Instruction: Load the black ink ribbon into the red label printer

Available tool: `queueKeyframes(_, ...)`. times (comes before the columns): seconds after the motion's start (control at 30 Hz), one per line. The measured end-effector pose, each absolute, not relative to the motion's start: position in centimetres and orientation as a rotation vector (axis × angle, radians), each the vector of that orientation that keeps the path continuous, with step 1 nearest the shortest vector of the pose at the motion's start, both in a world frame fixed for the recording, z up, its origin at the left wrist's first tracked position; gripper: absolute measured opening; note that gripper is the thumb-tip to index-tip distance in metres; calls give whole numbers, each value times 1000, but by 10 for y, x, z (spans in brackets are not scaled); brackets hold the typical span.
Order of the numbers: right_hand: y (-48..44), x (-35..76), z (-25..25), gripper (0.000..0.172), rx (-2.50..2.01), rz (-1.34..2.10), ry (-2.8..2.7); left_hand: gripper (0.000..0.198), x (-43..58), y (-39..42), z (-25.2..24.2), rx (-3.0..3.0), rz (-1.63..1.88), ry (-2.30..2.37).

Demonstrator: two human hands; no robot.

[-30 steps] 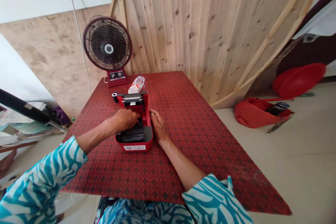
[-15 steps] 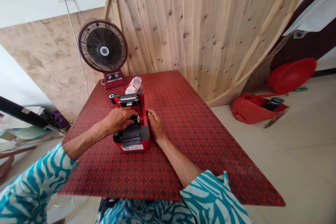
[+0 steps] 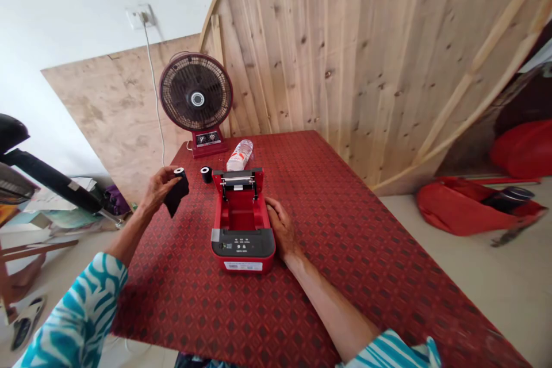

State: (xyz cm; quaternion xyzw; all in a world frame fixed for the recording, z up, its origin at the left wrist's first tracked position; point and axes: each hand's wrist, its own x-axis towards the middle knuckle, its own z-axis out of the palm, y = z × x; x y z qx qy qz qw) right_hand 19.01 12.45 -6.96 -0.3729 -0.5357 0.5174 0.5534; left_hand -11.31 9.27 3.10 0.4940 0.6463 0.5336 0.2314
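Observation:
A red and dark-grey label printer (image 3: 244, 247) stands on the table with its lid (image 3: 238, 179) raised, and its red inner bay is bare. Off to its left, my left hand (image 3: 158, 187) is closed on a black roll (image 3: 176, 195) with a white core, held up above the table with a loose strip hanging down. My right hand (image 3: 280, 227) grips the right side of the printer, its fingers partly hidden. A second black roll (image 3: 206, 175) with a white core stands on the table behind and left of the printer.
A clear plastic bottle (image 3: 240, 155) lies behind the printer. The dark-red fan (image 3: 196, 92) stands at the table's back left, its cord (image 3: 154, 75) running to a wall socket. Wooden boards (image 3: 328, 46) lean behind the patterned table (image 3: 345, 253). A red bag (image 3: 448, 201) sits on the floor at right.
My left hand has lifted the black roll out of the printer and carried it left. The right hand stays at the printer's side. The camera view has shifted.

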Motion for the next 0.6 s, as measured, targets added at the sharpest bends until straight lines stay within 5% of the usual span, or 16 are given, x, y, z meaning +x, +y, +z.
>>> queueKeyframes(0.3,126,190,-69,29,-892,1200,-1290,35,-120,127,-29,1411,1312,1922)
queueKeyframes(0.6,126,189,-69,29,-883,1188,-1293,47,-122,147,12,1639,982,2165)
